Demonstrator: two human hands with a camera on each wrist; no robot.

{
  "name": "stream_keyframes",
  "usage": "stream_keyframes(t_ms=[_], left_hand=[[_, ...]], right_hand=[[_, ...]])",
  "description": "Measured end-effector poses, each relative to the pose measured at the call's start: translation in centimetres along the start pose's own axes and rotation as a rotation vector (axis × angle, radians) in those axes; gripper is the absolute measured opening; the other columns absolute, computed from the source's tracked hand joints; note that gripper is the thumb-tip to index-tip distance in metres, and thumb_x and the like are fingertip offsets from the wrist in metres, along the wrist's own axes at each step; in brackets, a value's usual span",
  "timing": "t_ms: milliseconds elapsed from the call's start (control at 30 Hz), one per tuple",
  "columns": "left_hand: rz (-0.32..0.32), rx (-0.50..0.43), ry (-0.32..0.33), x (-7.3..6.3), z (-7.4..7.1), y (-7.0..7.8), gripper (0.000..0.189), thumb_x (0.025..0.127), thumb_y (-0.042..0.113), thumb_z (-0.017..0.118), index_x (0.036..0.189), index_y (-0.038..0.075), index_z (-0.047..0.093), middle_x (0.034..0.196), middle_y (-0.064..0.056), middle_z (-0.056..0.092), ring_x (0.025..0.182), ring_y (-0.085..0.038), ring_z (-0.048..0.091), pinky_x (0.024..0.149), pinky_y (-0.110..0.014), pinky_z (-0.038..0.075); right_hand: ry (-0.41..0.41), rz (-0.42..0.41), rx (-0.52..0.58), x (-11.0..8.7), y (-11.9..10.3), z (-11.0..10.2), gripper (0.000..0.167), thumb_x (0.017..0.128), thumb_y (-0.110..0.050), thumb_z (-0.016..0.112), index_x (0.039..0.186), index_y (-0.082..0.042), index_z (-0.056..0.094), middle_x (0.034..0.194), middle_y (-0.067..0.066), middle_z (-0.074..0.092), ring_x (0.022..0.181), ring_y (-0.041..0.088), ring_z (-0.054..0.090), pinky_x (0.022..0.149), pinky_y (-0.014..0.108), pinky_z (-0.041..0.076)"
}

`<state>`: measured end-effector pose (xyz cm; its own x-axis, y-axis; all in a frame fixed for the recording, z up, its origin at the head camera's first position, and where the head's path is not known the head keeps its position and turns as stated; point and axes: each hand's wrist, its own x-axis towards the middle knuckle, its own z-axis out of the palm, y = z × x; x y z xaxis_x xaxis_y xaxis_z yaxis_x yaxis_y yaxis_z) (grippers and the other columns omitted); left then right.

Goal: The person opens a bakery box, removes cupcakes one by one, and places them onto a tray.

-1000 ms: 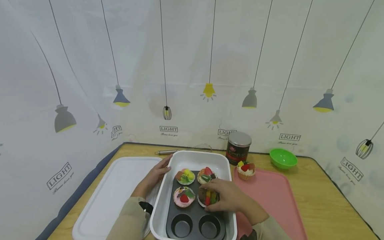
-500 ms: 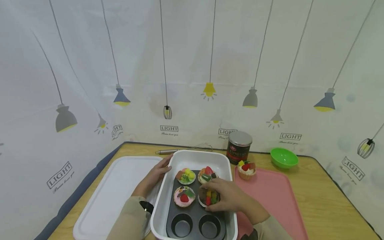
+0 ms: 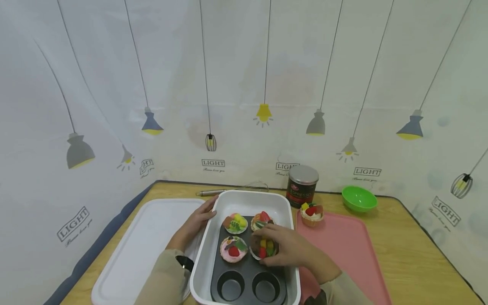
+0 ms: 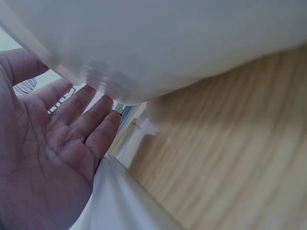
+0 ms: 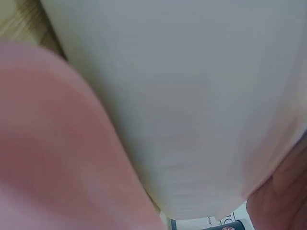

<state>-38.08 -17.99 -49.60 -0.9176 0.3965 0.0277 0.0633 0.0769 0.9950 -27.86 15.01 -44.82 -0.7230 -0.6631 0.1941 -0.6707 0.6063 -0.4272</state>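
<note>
A white rectangular bin stands in the middle of the head view, with a dark muffin tin inside it. My right hand reaches over the bin's right rim and pinches a brown toy cupcake with red, yellow and green toppings at the tin's middle right cup. Beside it sits a pink-topped cupcake; behind are a yellow-and-green one and a strawberry-topped one. The two front cups hold nothing. My left hand rests against the bin's left wall, its fingers nearly straight in the left wrist view.
Left of the bin lies a white tray, and right of it a pink tray bearing another cupcake. An espresso tin, a whisk and a green bowl line the back of the wooden table.
Both hands keep their places, the right still on the brown cupcake, which tips very slightly. The view itself shifts a little.
</note>
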Motion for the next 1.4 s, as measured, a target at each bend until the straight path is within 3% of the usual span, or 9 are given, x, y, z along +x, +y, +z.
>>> stream_keyframes(t_ms=[133,433,633,933,1067,1133,1200,1300,1400], left_hand=[[0.003,0.000,-0.011,-0.1,-0.1,-0.1,0.061,0.105,0.015,0.047,0.162,0.017,0.024,0.166,-0.009,0.022,0.147,-0.034,0.030,0.114,-0.053,0.031],[0.012,-0.007,-0.013,-0.1,-0.4,0.1,0.063,0.104,0.016,0.049,0.162,0.015,0.024,0.166,-0.010,0.020,0.148,-0.034,0.027,0.116,-0.053,0.028],[0.002,-0.006,-0.027,0.1,-0.4,-0.1,0.063,0.105,0.017,0.048,0.162,0.017,0.023,0.167,-0.008,0.020,0.148,-0.033,0.028,0.114,-0.052,0.031],[0.008,0.006,-0.016,-0.1,-0.4,0.1,0.063,0.104,0.017,0.049,0.162,0.018,0.024,0.166,-0.009,0.020,0.149,-0.033,0.026,0.115,-0.053,0.029],[-0.009,0.009,-0.009,-0.3,-0.4,-0.1,0.061,0.105,0.015,0.047,0.162,0.018,0.023,0.166,-0.008,0.021,0.148,-0.033,0.027,0.115,-0.052,0.031],[-0.006,0.011,-0.012,-0.4,-0.4,-0.1,0.061,0.105,0.015,0.047,0.162,0.017,0.023,0.166,-0.009,0.021,0.148,-0.034,0.028,0.114,-0.053,0.031],[-0.003,0.006,-0.013,-0.4,-0.3,-0.1,0.062,0.105,0.016,0.047,0.162,0.018,0.023,0.166,-0.009,0.021,0.147,-0.034,0.029,0.114,-0.053,0.032],[0.005,0.006,-0.014,-0.4,-0.2,0.0,0.062,0.105,0.017,0.048,0.162,0.019,0.024,0.166,-0.009,0.022,0.148,-0.034,0.029,0.114,-0.054,0.032],[0.003,0.002,-0.010,-0.3,-0.2,0.0,0.062,0.104,0.017,0.049,0.162,0.019,0.024,0.166,-0.009,0.022,0.148,-0.033,0.028,0.114,-0.053,0.031]], right_hand=[[0.027,-0.013,0.038,0.1,0.3,0.2,0.061,0.081,-0.050,0.080,0.135,-0.032,0.060,0.125,-0.015,0.060,0.105,0.005,0.057,0.090,0.035,0.053],[0.190,-0.163,0.130,0.3,1.4,-0.2,0.062,0.082,-0.043,0.083,0.136,-0.022,0.060,0.120,-0.015,0.062,0.106,0.008,0.059,0.090,0.036,0.053],[0.208,-0.118,0.143,-0.2,1.8,-1.6,0.063,0.082,-0.043,0.084,0.136,-0.023,0.059,0.119,-0.015,0.063,0.106,0.008,0.060,0.087,0.034,0.055],[0.343,-0.090,0.129,-1.5,2.8,-4.8,0.064,0.077,-0.028,0.090,0.135,-0.022,0.062,0.122,-0.007,0.064,0.094,0.010,0.062,0.072,0.030,0.056],[0.358,0.013,0.177,-2.5,3.8,-5.8,0.062,0.079,-0.030,0.088,0.135,-0.025,0.061,0.127,-0.004,0.061,0.101,0.015,0.062,0.077,0.033,0.057],[0.406,0.062,0.174,-3.2,4.9,-6.4,0.063,0.079,-0.028,0.088,0.135,-0.024,0.061,0.128,-0.001,0.061,0.105,0.018,0.062,0.082,0.034,0.056],[0.495,0.117,0.154,-4.1,6.4,-7.1,0.063,0.079,-0.023,0.088,0.137,-0.021,0.061,0.129,0.003,0.062,0.107,0.017,0.059,0.085,0.031,0.053],[0.704,0.215,0.160,-5.8,9.2,-7.5,0.060,0.083,-0.010,0.082,0.138,-0.012,0.061,0.129,0.010,0.061,0.109,0.010,0.056,0.085,0.019,0.049],[0.882,0.390,0.194,-7.7,11.9,-7.0,0.055,0.086,-0.004,0.076,0.138,-0.008,0.059,0.128,0.015,0.061,0.106,0.006,0.053,0.079,0.009,0.044]])
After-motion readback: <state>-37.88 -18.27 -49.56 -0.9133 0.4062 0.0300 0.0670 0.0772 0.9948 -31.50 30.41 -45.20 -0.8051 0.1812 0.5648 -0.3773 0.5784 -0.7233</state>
